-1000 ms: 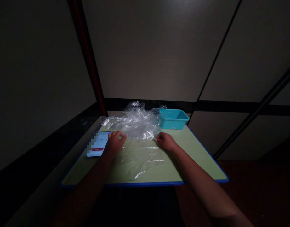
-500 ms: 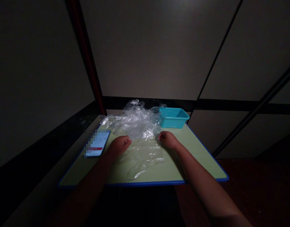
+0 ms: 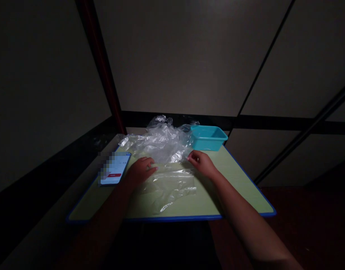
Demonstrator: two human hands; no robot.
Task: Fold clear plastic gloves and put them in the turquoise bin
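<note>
A clear plastic bag (image 3: 169, 185) lies flat on the pale green table (image 3: 234, 187), spread from the table's middle toward its 6 o'clock edge, which carries a blue trim. The left hand (image 3: 140, 170) rests palm down on the bag's 9 o'clock corner, fingers stretched out flat and close together, pressing the film rather than gripping it. The right hand (image 3: 202, 163) sits at the bag's 1 o'clock corner with its fingers curled in; whether they pinch the film's edge cannot be told in the dim light. At 12 o'clock from the flat bag, touching its far edge, is a crumpled heap of clear plastic (image 3: 158, 140). Just beside that heap, at 2 o'clock on the table, stands a teal plastic tub (image 3: 207, 138), open at the top. A phone (image 3: 115, 173) lies at 9 o'clock, just beside the left hand, its screen lit white with a short red bar low on it; part of the screen is pixelated and none of its writing can be read. No brand or label shows on the tub or the plastic.
</note>
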